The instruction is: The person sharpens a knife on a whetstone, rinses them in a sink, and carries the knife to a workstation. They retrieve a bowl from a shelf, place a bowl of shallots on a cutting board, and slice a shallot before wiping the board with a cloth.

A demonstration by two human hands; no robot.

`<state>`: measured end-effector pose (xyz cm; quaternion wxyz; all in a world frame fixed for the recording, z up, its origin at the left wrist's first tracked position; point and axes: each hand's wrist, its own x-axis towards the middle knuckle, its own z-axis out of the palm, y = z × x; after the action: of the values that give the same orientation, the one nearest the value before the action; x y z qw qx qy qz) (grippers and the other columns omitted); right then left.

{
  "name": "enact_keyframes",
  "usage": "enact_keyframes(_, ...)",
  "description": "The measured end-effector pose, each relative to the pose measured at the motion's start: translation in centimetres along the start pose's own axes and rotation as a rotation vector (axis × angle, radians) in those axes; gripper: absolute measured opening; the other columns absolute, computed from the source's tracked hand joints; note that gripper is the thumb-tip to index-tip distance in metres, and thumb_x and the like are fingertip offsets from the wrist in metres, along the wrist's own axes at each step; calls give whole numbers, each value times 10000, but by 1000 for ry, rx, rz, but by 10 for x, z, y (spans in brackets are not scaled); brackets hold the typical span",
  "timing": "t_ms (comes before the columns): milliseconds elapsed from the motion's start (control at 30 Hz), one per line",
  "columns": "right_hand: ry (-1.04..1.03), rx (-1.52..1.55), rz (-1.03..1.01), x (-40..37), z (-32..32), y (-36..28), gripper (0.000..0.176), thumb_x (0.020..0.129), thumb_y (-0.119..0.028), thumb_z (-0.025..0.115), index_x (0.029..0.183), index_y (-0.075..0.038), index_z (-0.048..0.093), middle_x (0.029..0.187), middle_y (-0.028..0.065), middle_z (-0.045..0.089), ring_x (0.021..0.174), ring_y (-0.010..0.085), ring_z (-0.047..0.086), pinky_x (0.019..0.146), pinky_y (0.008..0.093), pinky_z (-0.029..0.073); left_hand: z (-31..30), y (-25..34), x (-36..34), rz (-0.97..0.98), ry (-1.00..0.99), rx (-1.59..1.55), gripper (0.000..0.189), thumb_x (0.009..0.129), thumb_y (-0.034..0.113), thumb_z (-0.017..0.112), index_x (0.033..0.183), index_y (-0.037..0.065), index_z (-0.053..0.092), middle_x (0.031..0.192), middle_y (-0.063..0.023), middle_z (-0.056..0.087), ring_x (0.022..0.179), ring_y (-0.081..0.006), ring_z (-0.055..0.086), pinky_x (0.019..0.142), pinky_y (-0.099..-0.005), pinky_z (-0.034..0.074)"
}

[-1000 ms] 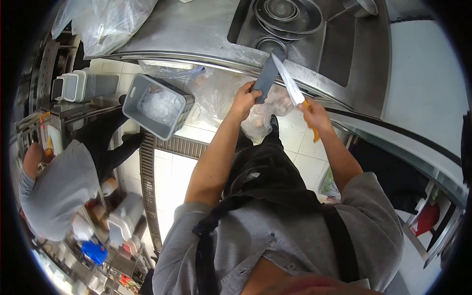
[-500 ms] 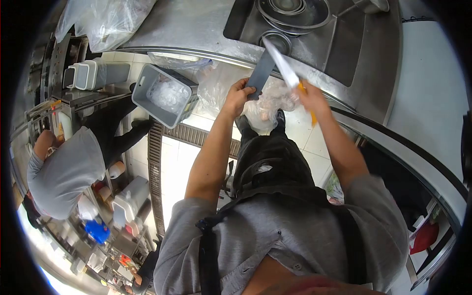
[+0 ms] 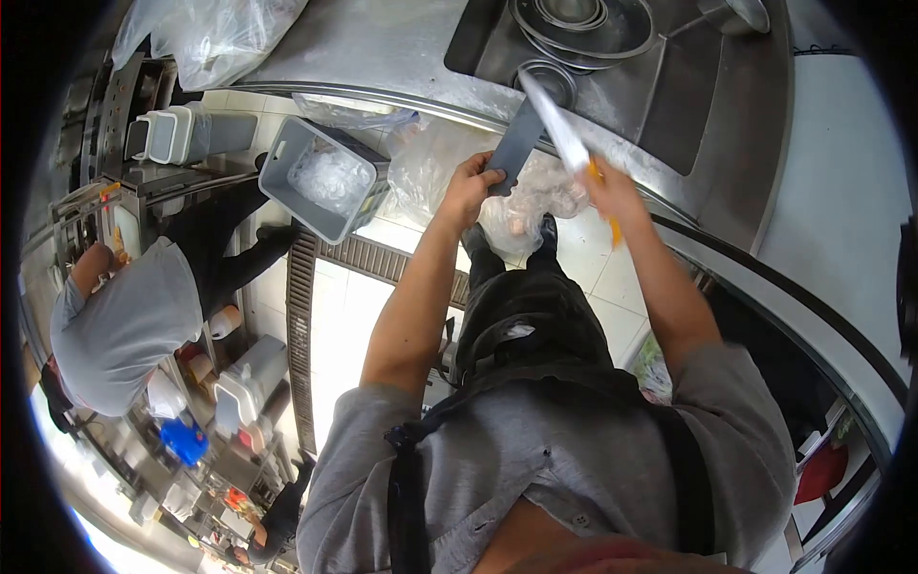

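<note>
My left hand (image 3: 472, 189) is closed round the near end of a dark grey, flat whetstone (image 3: 516, 148), held slanting up toward the sink edge. A knife (image 3: 562, 132) with a yellow-orange handle is gripped in my right hand (image 3: 615, 191). Its blade, smeared by motion, points away toward the sink and lies across the far end of the stone; whether it touches cannot be made out. Beyond the blade tip, a small round metal bowl (image 3: 558, 88) sits at the sink's near side.
A steel sink (image 3: 622, 105) holds stacked metal bowls (image 3: 643, 31). Below lie clear plastic bags (image 3: 430, 163) near my feet and a grey bin (image 3: 341, 222) with plastic inside. At left, a person in a grey shirt (image 3: 134, 306) bends over shelving; another person (image 3: 282, 517) is farther off.
The view has shifted slightly, so the sink and bowls sit a little lower and to the right. Both hands keep their grips, and the blade stays near the stone's far end.
</note>
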<state>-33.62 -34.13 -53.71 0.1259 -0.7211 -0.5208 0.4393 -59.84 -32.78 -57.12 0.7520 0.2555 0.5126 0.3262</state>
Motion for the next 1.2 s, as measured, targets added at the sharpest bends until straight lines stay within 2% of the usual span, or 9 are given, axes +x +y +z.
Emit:
enact_keyframes(100, 36, 26, -69, 77, -15, -74, 368, 909, -363, 603, 991, -5, 574, 655, 108, 583, 476, 192, 543, 468, 347, 434, 3, 4, -5, 12, -31, 0, 432, 856, -2, 554, 1276, -79, 487, 1034, -161, 652, 875, -249, 673, 769, -341, 539)
enact_keyframes(200, 78, 57, -65, 65, -14, -67, 367, 915, -369, 595, 980, -9, 576, 629, 93, 570, 460, 195, 545, 456, 344, 435, 4, 1, -4, 7, 1, -21, 434, 856, -3, 555, 1277, -82, 485, 1035, -162, 649, 875, -252, 673, 771, -341, 539)
enact_keyframes(367, -156, 70, 94, -72, -11, 5, 487, 880, -367, 633, 1278, -93, 574, 671, 92, 619, 470, 189, 563, 471, 329, 465, 4, -2, -1, 9, -2, -49, 426, 861, -4, 558, 1272, -90, 486, 1036, -161, 650, 875, -251, 672, 762, -346, 542)
enact_keyframes(467, -43, -24, -137, -28, 4, 43, 466, 881, -352, 626, 1274, -105, 576, 684, 95, 628, 485, 185, 562, 477, 327, 468, 1, -7, 1, 18, -1, -51, 431, 857, -4, 566, 1271, -90, 485, 1039, -161, 651, 878, -252, 672, 766, -346, 543)
enact_keyframes(633, 84, -104, -11, 92, -22, -78, 384, 918, -384, 592, 1044, -22, 598, 623, 77, 572, 467, 160, 548, 454, 320, 434, 4, -2, -4, 14, -12, -28, 434, 850, 0, 579, 1267, -84, 492, 1032, -158, 656, 880, -246, 671, 768, -347, 544)
enact_keyframes(867, -100, 122, 92, -62, -11, 11, 324, 894, -357, 630, 1044, -70, 611, 635, 73, 597, 483, 160, 559, 458, 329, 441, 0, -4, 0, 17, -29, -36, 427, 848, -4, 578, 1260, -81, 498, 1034, -160, 654, 873, -243, 672, 768, -347, 543)
enact_keyframes(967, -186, -19, 70, -59, -15, 17, 329, 904, -329, 622, 1125, -86, 620, 645, 81, 600, 510, 164, 582, 482, 325, 459, 0, -7, 0, 30, -17, -34, 424, 846, -4, 580, 1256, -80, 501, 1026, -158, 656, 871, -241, 672, 768, -344, 543)
enact_keyframes(1033, 77, -65, -147, 15, -2, 15, 383, 908, -377, 603, 1157, -87, 626, 689, 107, 626, 490, 193, 569, 490, 347, 456, 1, -6, -1, 33, -7, -16, 421, 845, -13, 577, 1253, -83, 499, 1019, -155, 657, 871, -238, 672, 776, -342, 540)
enact_keyframes(1200, 95, -60, -59, 79, -19, -65, 388, 903, -397, 608, 980, -17, 587, 656, 98, 611, 476, 190, 559, 476, 350, 454, 2, -1, -1, 39, -11, -24, 420, 847, -17, 575, 1251, -92, 489, 1024, -167, 650, 872, -246, 671, 779, -349, 542)
